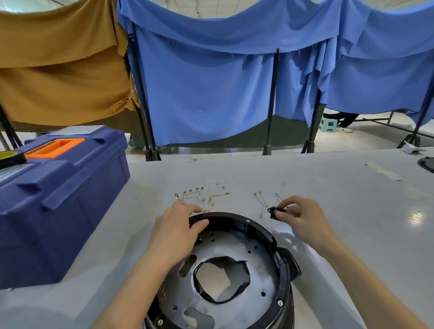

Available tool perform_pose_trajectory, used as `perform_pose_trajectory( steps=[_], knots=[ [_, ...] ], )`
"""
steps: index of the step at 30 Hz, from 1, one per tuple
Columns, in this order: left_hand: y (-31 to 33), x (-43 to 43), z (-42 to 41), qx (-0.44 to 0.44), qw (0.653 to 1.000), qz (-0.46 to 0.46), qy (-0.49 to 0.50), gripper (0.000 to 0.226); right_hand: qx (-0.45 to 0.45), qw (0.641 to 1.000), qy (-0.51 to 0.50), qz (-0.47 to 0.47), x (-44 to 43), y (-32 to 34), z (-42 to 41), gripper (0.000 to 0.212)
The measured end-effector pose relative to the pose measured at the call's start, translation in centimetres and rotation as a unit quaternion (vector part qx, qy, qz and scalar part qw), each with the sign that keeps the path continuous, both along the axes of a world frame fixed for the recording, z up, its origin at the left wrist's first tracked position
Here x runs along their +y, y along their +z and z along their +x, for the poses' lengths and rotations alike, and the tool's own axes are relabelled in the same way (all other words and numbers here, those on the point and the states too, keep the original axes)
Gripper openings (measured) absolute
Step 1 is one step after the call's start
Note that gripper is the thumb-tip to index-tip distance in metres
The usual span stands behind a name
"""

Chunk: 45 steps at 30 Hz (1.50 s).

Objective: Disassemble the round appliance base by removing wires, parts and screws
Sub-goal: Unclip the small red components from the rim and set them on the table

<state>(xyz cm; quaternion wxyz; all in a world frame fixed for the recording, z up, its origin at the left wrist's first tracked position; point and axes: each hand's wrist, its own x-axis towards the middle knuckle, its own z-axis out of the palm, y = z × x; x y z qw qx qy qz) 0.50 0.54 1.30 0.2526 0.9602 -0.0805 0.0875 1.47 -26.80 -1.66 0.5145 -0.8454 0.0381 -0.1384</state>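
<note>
Gripping the base (261,266) rim is the left hand (178,224); right hand (304,215) pinches black part (274,212) beside.

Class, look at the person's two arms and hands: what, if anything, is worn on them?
Nothing worn shows. The left hand and right hand are bare, with no gloves, rings or watch visible. The left forearm and right forearm are also bare down to the picture's bottom edge, so no sleeves show.
</note>
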Motion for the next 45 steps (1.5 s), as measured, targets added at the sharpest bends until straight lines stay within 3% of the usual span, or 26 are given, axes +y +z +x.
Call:
perform_pose_trajectory(
  steps=[4, 7, 9, 13, 20, 24, 26, 29, 32, 35, 39, 45],
  knots=[
    [-0.3, 0.2, -0.1, 0.013, 1.0, -0.013, -0.002, 0.032, 0.03, 0.974, -0.022, -0.224, 1.0, -1.5, 1.8, 0.015],
    [-0.3, 0.2, -0.1, 0.015, 1.0, -0.011, 0.005, 0.03, 0.038, 0.969, -0.067, -0.234, 0.9, -2.1, 2.3, 0.008],
    [-0.3, 0.0, -0.1, 0.011, 1.0, -0.008, 0.006, 0.03, 0.015, 0.952, -0.078, -0.294, 0.7, -2.3, 2.6, 0.004],
    [-0.5, -0.2, 0.1, 0.001, 1.0, 0.003, 0.015, 0.031, 0.003, 0.917, -0.084, -0.39, 0.6, -2.3, 3.8, 0.017],
    [-0.7, -0.1, 0.2, 0.014, 0.999, -0.022, 0.02, 0.03, -0.005, 0.913, -0.099, -0.395, 0.9, -3.0, 4.3, 0.03],
    [-0.5, 0.1, 0.3, 0.032, 0.999, -0.033, 0.023, 0.028, -0.069, 0.944, -0.132, -0.295, 1.1, -2.0, 3.4, 0.026],
    [-0.3, 0.2, 0.4, 0.046, 0.997, -0.053, 0.026, 0.026, -0.101, 0.968, -0.092, -0.212, 1.8, -0.7, 2.5, 0.021],
    [0.1, -0.1, 0.6, 0.059, 0.993, -0.101, 0.024, 0.021, -0.061, 0.99, 0.047, -0.121, 3.5, 1.8, 0.8, 0.024],
    [0.5, -0.5, 0.8, 0.069, 0.987, -0.143, 0.012, 0.022, -0.025, 0.975, 0.141, -0.167, 5.6, 3.0, -0.5, 0.016],
    [0.9, 0.3, 0.8, 0.105, 0.97, -0.217, -0.01, 0.029, -0.025, 0.959, 0.144, -0.244, 6.6, 2.9, -1.0, 0.026],
    [0.6, 2.4, 0.1, 0.131, 0.966, -0.223, -0.029, 0.035, -0.02, 0.968, 0.135, -0.212, 6.4, 2.9, -1.2, 0.025],
    [-1.0, 1.5, -0.8, 0.047, 0.966, -0.255, -0.012, 0.026, -0.007, 0.977, 0.132, -0.169, 5.3, 2.8, -0.5, 0.013]
  ],
)
